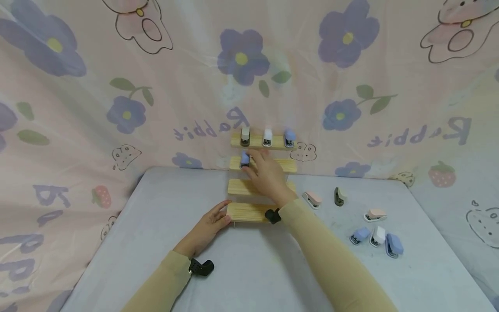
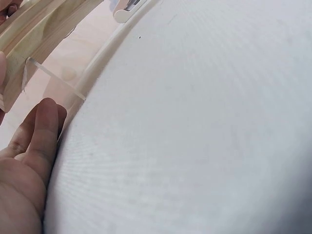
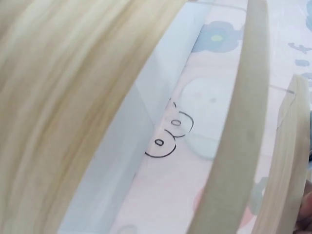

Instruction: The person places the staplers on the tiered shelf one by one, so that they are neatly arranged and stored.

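A four-tier wooden rack stands at the middle of the table, its light boards joined by clear supports. My right hand reaches over the lower boards and pinches a small blue stapler at the left end of the second board from the top. My left hand grips the left end of the lowest board, with its lower fingers beneath the board. On the top board stand a cream-and-dark stapler, a white stapler and a blue stapler. The right wrist view shows mostly boards.
Several mini staplers lie on the table right of the rack: pink ones, a cream-and-dark one, blue ones and a white one. A patterned curtain hangs close behind the rack.
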Tool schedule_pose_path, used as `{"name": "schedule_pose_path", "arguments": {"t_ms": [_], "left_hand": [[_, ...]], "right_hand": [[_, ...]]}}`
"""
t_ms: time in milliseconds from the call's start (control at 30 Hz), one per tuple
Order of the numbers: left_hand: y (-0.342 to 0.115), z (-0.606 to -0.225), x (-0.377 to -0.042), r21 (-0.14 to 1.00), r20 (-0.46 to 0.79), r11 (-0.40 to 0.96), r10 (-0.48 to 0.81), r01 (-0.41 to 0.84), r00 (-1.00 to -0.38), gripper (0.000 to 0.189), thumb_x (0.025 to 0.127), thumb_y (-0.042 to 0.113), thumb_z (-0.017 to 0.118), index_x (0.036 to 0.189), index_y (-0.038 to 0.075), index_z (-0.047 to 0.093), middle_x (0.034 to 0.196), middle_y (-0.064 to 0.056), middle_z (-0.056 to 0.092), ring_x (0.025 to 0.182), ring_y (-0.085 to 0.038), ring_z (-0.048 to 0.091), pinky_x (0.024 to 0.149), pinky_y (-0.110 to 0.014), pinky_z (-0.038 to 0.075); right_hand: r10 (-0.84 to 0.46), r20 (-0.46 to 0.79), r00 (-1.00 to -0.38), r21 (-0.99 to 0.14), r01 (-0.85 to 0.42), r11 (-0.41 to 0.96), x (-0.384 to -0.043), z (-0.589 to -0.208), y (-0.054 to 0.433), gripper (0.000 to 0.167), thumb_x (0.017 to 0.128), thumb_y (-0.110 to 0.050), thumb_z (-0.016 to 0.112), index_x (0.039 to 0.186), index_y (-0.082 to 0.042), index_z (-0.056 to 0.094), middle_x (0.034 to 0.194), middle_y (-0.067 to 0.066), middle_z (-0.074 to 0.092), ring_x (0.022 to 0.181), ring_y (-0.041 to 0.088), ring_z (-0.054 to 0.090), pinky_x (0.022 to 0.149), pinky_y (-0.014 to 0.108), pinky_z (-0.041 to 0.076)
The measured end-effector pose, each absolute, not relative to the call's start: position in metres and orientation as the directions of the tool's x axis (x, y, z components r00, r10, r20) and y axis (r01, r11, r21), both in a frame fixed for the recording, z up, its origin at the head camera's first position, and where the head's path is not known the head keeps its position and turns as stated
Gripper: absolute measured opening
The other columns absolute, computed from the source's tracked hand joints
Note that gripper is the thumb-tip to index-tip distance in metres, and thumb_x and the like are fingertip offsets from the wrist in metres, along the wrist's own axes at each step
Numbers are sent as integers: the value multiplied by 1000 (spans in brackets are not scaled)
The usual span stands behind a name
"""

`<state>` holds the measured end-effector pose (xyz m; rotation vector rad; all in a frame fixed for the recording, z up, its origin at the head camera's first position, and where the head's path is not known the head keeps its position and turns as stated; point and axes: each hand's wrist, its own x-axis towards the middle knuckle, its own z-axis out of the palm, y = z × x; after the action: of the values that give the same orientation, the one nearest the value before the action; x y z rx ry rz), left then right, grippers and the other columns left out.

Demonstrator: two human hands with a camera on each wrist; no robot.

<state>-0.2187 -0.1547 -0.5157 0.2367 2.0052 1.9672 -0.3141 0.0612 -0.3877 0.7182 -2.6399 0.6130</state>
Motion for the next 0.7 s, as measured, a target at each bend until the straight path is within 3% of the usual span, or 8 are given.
{"name": "schedule_pose_path", "arguments": {"t_ms": [333,700], "left_hand": [[-156,-514,-219,994,-110,27,354,-107,-929,61,95,36,62,149,36,33,137,-6,53,125,-19,50,108,-43,30],[-156,-515,-220,994,-105,21,357,-104,-928,62,96,33,61,150,33,31,137,-7,53,124,-20,51,108,-42,31]], "right_hand": [[-437,333,-835,-357,-541,762,-320,-383,63,60,93,-48,59,142,-21,36,140,1,52,109,27,61,84,45,50],[-465,357,-810,-323,-574,752,-325,-386,63,59,93,-48,58,141,-22,35,137,1,54,99,26,63,78,43,51]]}}
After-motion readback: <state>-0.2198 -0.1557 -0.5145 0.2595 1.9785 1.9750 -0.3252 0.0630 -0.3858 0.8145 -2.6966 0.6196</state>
